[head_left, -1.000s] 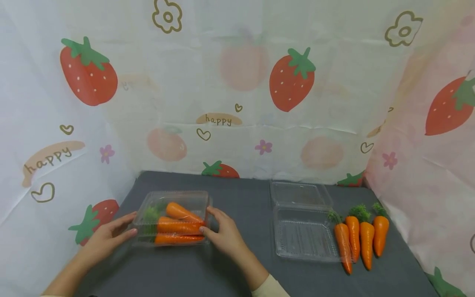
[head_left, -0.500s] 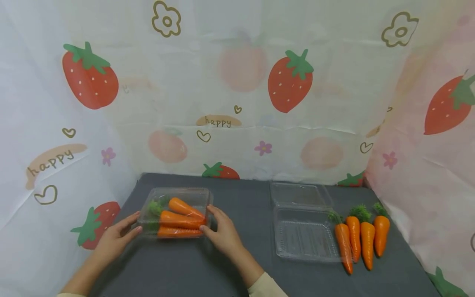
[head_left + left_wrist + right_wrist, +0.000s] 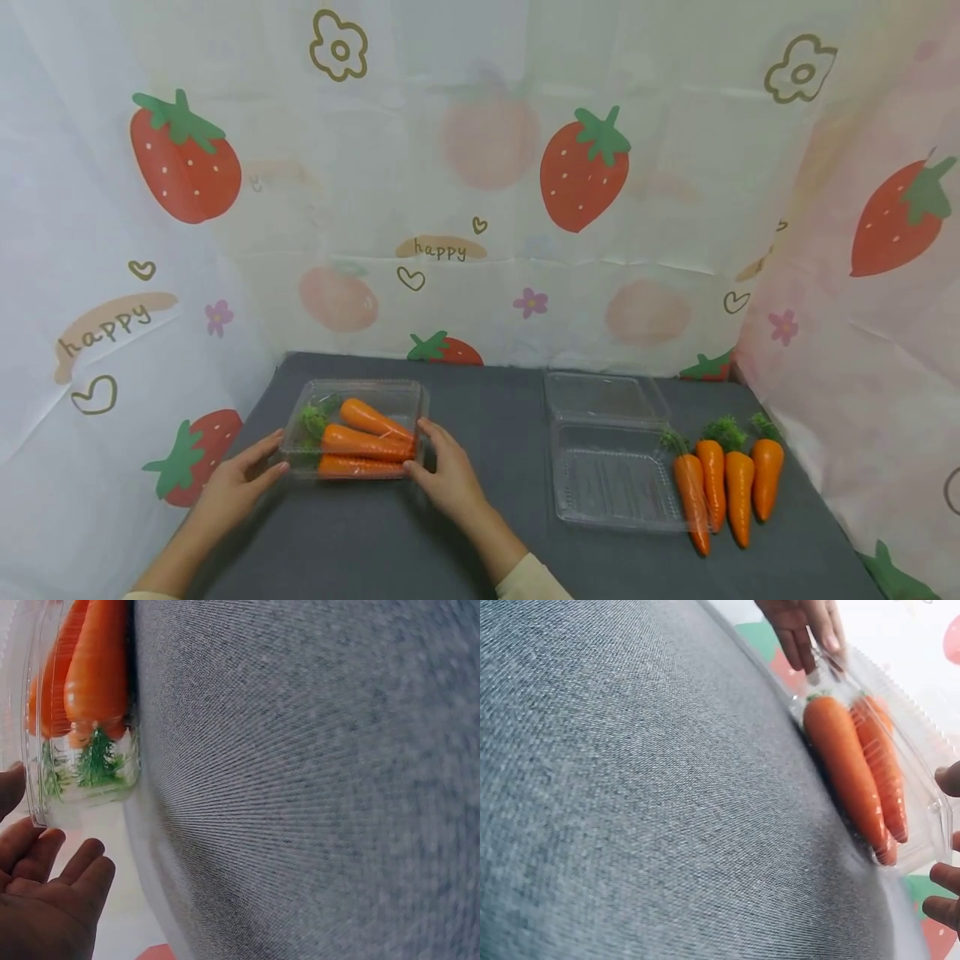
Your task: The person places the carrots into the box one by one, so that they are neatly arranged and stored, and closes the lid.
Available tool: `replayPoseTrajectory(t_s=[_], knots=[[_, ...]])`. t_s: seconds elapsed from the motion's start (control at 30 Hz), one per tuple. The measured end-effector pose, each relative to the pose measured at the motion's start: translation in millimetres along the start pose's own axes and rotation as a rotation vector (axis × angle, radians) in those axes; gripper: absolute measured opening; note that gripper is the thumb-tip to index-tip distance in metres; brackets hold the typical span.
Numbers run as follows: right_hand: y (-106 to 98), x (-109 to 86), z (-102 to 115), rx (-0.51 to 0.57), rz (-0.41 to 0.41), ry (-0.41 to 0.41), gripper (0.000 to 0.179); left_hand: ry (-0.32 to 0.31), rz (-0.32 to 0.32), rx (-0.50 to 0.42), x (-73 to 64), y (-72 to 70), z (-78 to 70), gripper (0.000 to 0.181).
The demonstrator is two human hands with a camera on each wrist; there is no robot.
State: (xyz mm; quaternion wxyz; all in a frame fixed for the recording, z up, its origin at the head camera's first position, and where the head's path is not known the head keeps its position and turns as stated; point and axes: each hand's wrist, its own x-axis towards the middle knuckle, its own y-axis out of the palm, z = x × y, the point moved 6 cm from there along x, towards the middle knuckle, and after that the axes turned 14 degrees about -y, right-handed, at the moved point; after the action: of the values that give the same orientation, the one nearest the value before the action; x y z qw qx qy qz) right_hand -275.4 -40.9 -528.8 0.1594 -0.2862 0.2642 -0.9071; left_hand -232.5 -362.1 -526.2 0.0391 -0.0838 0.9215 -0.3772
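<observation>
In the head view, a closed clear plastic clamshell box sits at the left of the dark table. Inside lie several orange carrots, their green tops toward the left end. My left hand holds the box's left end, with thumb and fingers at the rim, as the left wrist view shows. At the opposite end my right hand grips the right edge. In the right wrist view, the right thumb and the fingers lie either side of the rim. The palm of the right hand is out of that view.
An open clear clamshell box lies on the right of the grey table, lid folded back. Beside it several loose carrots lie side by side, the leftmost overlapping its edge. A strawberry-print cloth encloses the back and sides.
The filled box has shifted away from me and slightly right, with both hands moving along with it. During the last half second box and hands have stayed nearly still.
</observation>
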Motion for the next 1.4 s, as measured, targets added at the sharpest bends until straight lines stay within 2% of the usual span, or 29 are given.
replayPoseTrajectory(t_s=[0.2, 0.3, 0.47, 0.53, 0.73, 1.03, 1.17, 1.23, 1.4], knots=[[3.6, -3.8, -5.5, 0.019, -0.024, -0.006, 0.064, -0.051, 0.023, -0.07, 0.4, 0.7, 9.9, 0.06], [4.1, -5.6, -7.6, 0.048, -0.041, 0.004, 0.063, -0.094, 0.065, -0.135, -0.4, 0.3, 11.5, 0.06], [2.9, -9.8, -11.4, 0.119, -0.086, 0.091, 0.062, -0.195, 0.14, -0.17, 0.0, -0.1, 13.9, 0.067], [2.9, -11.3, -14.4, 0.169, -0.107, 0.139, 0.061, -0.232, 0.178, -0.207, 1.8, 0.9, 17.7, 0.071], [3.6, -13.8, -20.8, 0.334, -0.14, 0.251, 0.053, -0.313, 0.285, -0.398, 2.5, 4.0, 23.2, 0.071], [11.4, -15.4, -20.2, 0.691, -0.117, 0.424, 0.031, -0.452, 0.456, -0.588, 2.7, 8.2, 28.6, 0.06], [15.1, -15.7, -20.3, 0.776, -0.073, 0.482, 0.02, -0.482, 0.498, -0.619, 2.2, 9.0, 29.0, 0.056], [15.8, -16.0, -21.0, 0.798, -0.052, 0.504, 0.018, -0.473, 0.516, -0.622, 2.7, 9.3, 29.8, 0.054], [15.9, -16.3, -22.5, 0.828, -0.049, 0.505, 0.018, -0.464, 0.538, -0.637, 6.1, 10.5, 34.0, 0.049]])
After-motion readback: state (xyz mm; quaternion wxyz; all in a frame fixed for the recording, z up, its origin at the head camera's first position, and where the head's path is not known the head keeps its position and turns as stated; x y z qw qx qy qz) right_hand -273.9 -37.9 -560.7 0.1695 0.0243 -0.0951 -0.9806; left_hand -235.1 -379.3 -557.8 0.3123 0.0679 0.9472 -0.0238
